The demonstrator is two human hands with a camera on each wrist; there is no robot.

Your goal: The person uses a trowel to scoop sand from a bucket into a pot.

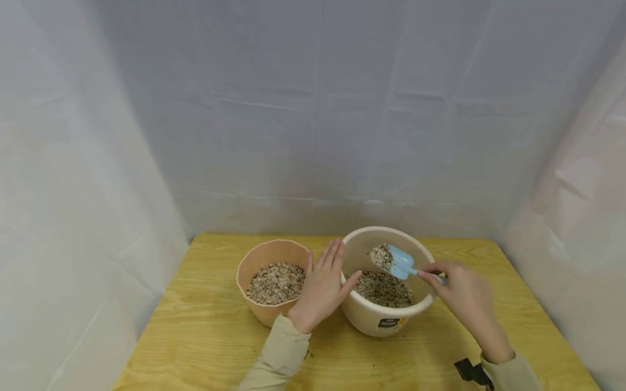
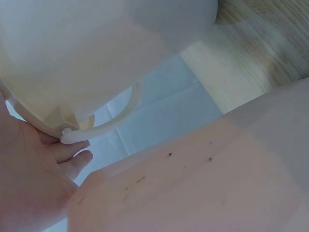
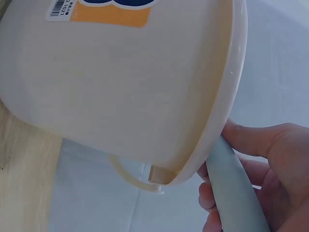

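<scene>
A cream bucket holding brown gravel stands on the wooden table beside a peach pot that also holds gravel. My right hand grips the handle of a light blue scoop, which is heaped with gravel and held over the bucket. My left hand lies flat with straight fingers between the two vessels, its thumb against the bucket's rim.
White sheeting walls in the wooden table on the left, back and right. A small black object shows at my right sleeve. An orange and blue label sits on the bucket's front.
</scene>
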